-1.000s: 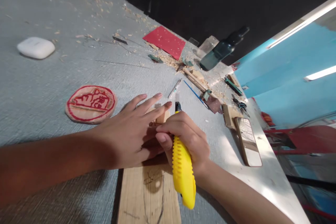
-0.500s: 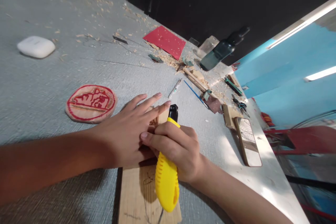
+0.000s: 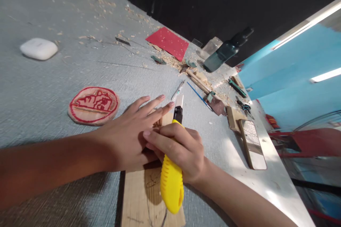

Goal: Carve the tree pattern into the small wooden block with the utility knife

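My right hand [image 3: 183, 149] is closed around a yellow utility knife [image 3: 172, 188], its thumb resting by my left hand. The knife points away from me, with a length of blade out past its black tip. Stretched flat, with fingers spread, my left hand [image 3: 133, 131] lies over a light wooden board [image 3: 135, 202]. Pencil lines mark the board's near end, and a dark carved patch shows between my hands. Left of my fingers lies an oval wooden piece [image 3: 93, 105] with a red outlined drawing. The left thumb is partly hidden.
A white rounded case [image 3: 39, 49] lies at the left. Further back are a red sheet [image 3: 169, 42], wood shavings, a dark dropper bottle [image 3: 225, 53] and a blue thin stick [image 3: 198, 94]. At the right, a phone [image 3: 253, 145] leans on a wooden block [image 3: 234, 117], near pliers [image 3: 243, 106].
The utility knife's blade now extends from its tip; before, only the black end showed. Both hands keep nearly the same place, and the view has shifted slightly.
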A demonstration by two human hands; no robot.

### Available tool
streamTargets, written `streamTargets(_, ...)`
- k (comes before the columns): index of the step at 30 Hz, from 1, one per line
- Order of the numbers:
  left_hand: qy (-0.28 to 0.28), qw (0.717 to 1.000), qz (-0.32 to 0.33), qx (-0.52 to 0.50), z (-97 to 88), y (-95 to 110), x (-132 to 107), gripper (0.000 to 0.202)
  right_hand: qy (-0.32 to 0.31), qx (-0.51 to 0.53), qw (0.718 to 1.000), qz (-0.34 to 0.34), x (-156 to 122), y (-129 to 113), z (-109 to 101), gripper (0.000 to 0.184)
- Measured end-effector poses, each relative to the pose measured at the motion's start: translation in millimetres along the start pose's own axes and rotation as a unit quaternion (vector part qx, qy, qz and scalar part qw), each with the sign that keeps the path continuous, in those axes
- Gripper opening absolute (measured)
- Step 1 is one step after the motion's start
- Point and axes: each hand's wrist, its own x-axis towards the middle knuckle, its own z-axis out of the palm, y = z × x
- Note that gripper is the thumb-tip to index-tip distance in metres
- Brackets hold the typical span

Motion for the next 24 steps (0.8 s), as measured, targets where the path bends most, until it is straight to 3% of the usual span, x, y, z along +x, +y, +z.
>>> streamTargets(3,0.010,1.000,0.004,0.002,0.4,-0.2,-0.8,0.065,-0.057,-0.020,0.998,-0.016,0.3,1.6,-4.3,0.025)
streamTargets(6,0.005,1.000,0.010,-0.002,1.4,-1.7,-0.1,0.066,-0.069,-0.031,0.997,-0.026,0.9,2.0,-6.6,0.018)
streamTargets(13,-0.018,1.000,-0.011,-0.013,-1.9,-0.8,2.8,0.055,0.026,-0.001,1.000,-0.012,-0.9,2.6,1.9,0.005)
streamTargets(16,-0.019,1.000,-0.009,-0.009,-1.9,-0.8,1.5,0.053,0.036,-0.008,0.999,-0.006,-2.0,1.1,2.9,0.006)
streamTargets(21,-0.011,1.000,0.006,0.008,-0.3,-0.2,0.2,0.060,-0.027,-0.027,0.999,-0.024,-0.9,0.2,-2.5,0.022)
streamTargets(24,-0.007,1.000,0.008,0.016,0.1,0.0,0.3,0.062,-0.061,-0.047,0.996,-0.033,1.4,-0.9,-6.4,0.022)
